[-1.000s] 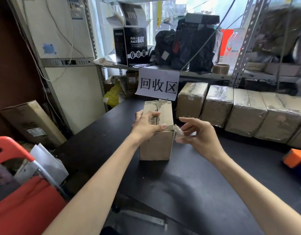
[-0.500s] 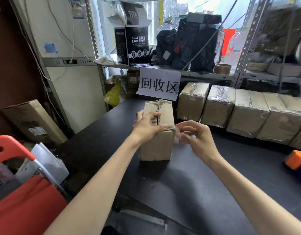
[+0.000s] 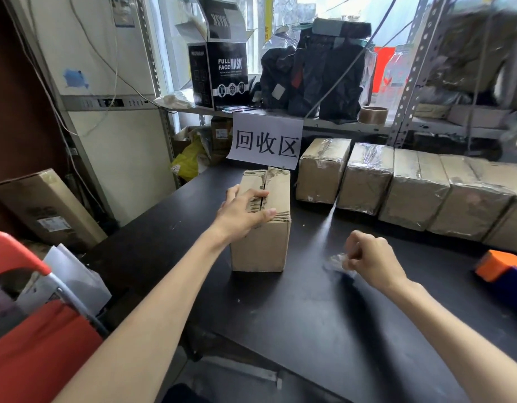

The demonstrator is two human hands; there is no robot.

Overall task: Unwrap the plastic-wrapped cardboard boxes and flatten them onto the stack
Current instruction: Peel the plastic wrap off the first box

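— Starting at your left: your left grip (image 3: 245, 210) lies with fingers spread flat on top of the bare cardboard box (image 3: 263, 237), thumb along its near top edge, pressing it down. The box stands upright near the middle of the black worktop (image 3: 309, 330), with its top flaps closed.

— Right of the box, your right grip (image 3: 370, 260) is balled into a fist around a crumpled wad of plastic wrap (image 3: 335, 261), held low over the worktop and apart from the box. A thin stretched strand of film (image 3: 330, 216) runs from near the wad up toward the back.

— By my reading, you are at the end of the unwrap step. This box looks free of film, and flattening has not begun.

— Agreed. The next move calls for you to get rid of the wad, then bring both grips to the box to open its flaps and press it flat. I cannot tell where the strand's far end is attached; it may need snapping free first.

— Further right, a row of wrapped boxes (image 3: 367, 181) sits side by side along the back of the worktop. No flattened stack is in view, so you will have to find it.
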